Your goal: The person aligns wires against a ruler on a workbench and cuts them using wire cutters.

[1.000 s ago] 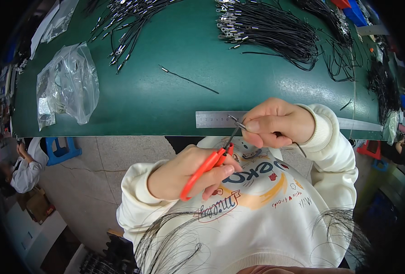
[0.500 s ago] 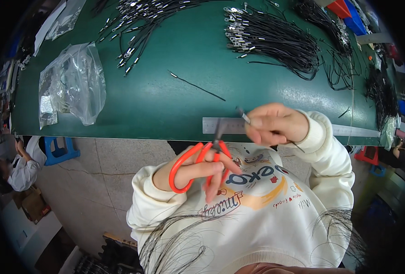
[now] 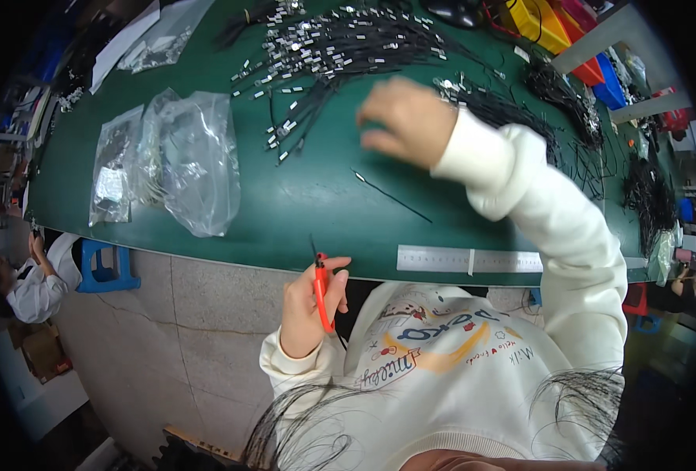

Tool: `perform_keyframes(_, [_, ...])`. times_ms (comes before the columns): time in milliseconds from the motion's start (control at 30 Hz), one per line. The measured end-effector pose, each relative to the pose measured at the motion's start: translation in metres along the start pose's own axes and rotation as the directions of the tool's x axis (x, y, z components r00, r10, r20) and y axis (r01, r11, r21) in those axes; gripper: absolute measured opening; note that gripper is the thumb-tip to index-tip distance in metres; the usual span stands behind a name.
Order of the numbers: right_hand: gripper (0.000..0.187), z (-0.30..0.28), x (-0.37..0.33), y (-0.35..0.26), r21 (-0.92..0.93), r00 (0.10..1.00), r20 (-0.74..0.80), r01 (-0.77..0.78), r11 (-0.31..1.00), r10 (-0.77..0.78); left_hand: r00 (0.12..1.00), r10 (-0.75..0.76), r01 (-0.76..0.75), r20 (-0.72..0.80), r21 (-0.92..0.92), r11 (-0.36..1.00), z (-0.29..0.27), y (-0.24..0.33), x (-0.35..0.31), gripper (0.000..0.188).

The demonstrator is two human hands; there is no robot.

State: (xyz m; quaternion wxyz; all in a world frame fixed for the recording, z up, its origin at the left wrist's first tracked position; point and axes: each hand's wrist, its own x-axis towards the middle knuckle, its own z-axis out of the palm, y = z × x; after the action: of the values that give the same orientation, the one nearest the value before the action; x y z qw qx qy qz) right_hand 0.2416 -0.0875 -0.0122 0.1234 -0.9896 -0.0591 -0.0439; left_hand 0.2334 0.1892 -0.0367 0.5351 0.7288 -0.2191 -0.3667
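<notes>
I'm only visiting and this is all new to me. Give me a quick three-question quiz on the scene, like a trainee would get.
1. Which hand holds the red-handled scissors?
2. True or false: the ruler lies to the right of the clear plastic bags in the picture.
3. Where does the lone black cord with a metal end lie?
A. On the floor
B. Across the ruler
C. On the green tabletop

Key:
1. The left hand
2. True
3. C
</notes>
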Motion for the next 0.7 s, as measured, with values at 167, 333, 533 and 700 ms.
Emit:
perform_keyframes(167, [0.016, 0.067, -0.040, -0.034, -0.099, 1.000, -0.018, 0.008, 0.995, -0.010, 0.989, 0.070, -0.089, -0.128, -0.153, 0.984, -0.003, -0.005, 0.015, 0.020])
perform_keyframes(333, [0.010, 0.054, -0.018, -0.031, -0.315, 0.968, -0.210, 0.066, 0.947, -0.137, 0.986, 0.059, -0.090, -0.156, -0.196, 0.976, 0.005, -0.012, 0.036, 0.021])
perform_keyframes(533, [0.019, -0.057, 0.003, 0.013, -0.213, 0.930, -0.346, 0.054, 0.976, -0.127, 0.979, 0.025, -0.076, -0.204, -0.247, 0.966, 0.006, -0.009, 0.037, 0.021])
perform_keyframes(700, [0.020, -0.067, -0.081, 0.040, -0.094, 0.961, 0.171, -0.202, 0.975, 0.216, 0.985, 0.033, -0.071, -0.168, -0.229, 0.971, 0.006, -0.007, 0.040, 0.023])
